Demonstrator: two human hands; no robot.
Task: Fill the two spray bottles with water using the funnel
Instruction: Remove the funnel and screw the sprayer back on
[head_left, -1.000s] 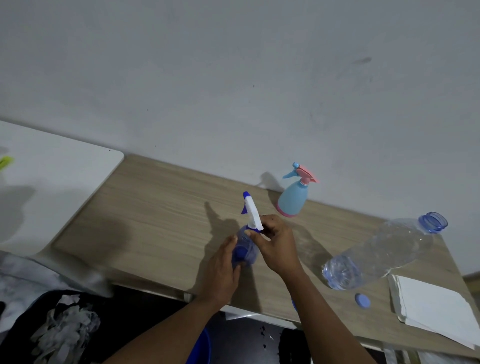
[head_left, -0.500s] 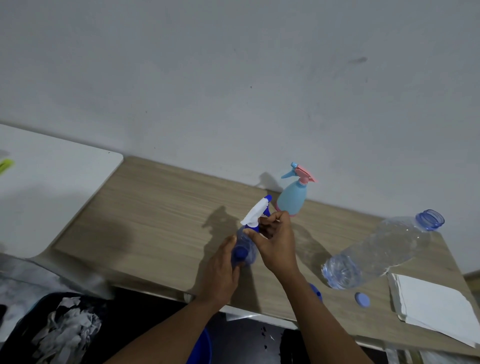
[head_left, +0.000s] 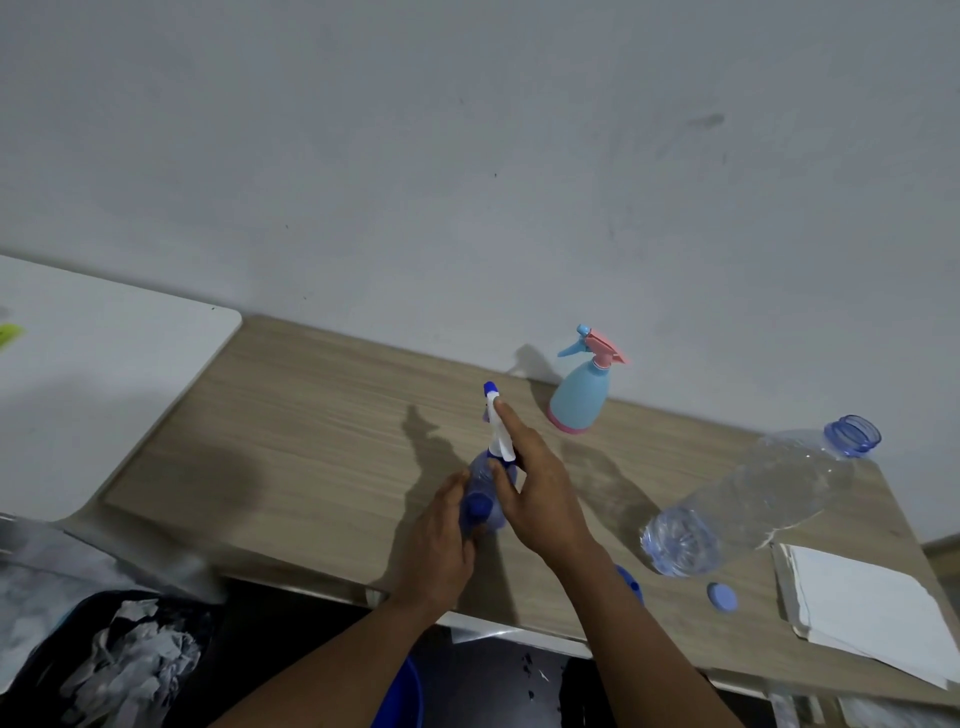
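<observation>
A translucent blue spray bottle (head_left: 482, 501) stands on the wooden table (head_left: 311, 441). My left hand (head_left: 441, 543) grips its body from the near side. My right hand (head_left: 540, 493) pinches the neck of its white and blue spray head (head_left: 500, 428), thumb on the collar and index finger straight along the head. A light blue spray bottle with a pink trigger (head_left: 579, 397) stands by the wall, apart from both hands. A blue funnel (head_left: 631, 579) shows partly behind my right forearm.
A large clear water bottle (head_left: 753, 499) lies on its side at the right, uncapped, with its blue cap (head_left: 722, 596) beside it. White paper sheets (head_left: 857, 597) lie at the right corner. A white table (head_left: 104, 389) adjoins on the left. A blue bucket (head_left: 405, 691) sits under the table.
The spray head has swung from pointing right to pointing away from me under my right hand. My index finger now lies along it. My left hand stays on the bottle.
</observation>
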